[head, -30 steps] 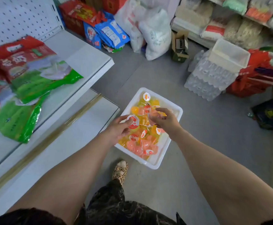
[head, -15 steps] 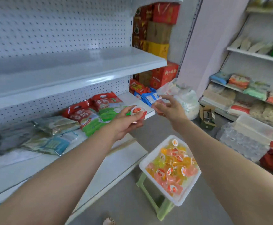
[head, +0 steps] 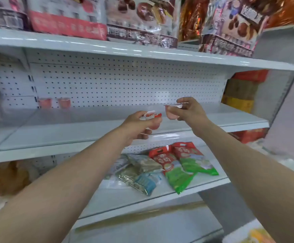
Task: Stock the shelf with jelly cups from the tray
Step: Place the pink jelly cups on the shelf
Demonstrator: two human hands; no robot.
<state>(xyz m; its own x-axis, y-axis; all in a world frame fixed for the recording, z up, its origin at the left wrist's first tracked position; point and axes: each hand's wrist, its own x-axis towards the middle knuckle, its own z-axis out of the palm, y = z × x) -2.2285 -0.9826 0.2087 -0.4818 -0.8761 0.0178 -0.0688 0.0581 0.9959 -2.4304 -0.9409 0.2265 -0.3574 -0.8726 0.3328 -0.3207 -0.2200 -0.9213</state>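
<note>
My left hand (head: pixel 139 127) grips a jelly cup (head: pixel 151 115) with a red and white lid, held just above the front of the middle shelf (head: pixel 58 132). My right hand (head: pixel 190 111) pinches a pink jelly cup (head: pixel 172 112) a little higher and to the right, over the same shelf. Two pink jelly cups (head: pixel 54 103) stand upright at the back left of that shelf, against the pegboard. A corner of the white tray (head: pixel 247 233) with yellow cups shows at the bottom right.
Chocolate snack bags (head: pixel 139 20) fill the shelf above. Red-green and silver packets (head: pixel 169 165) lie on the shelf below. Stacked red and yellow boxes (head: pixel 242 95) stand behind the shelf's right end. The view is blurred.
Both hands have risen from the tray to the middle shelf, each carrying a jelly cup. The view has swung upward, and the tray has dropped to the bottom right corner.
</note>
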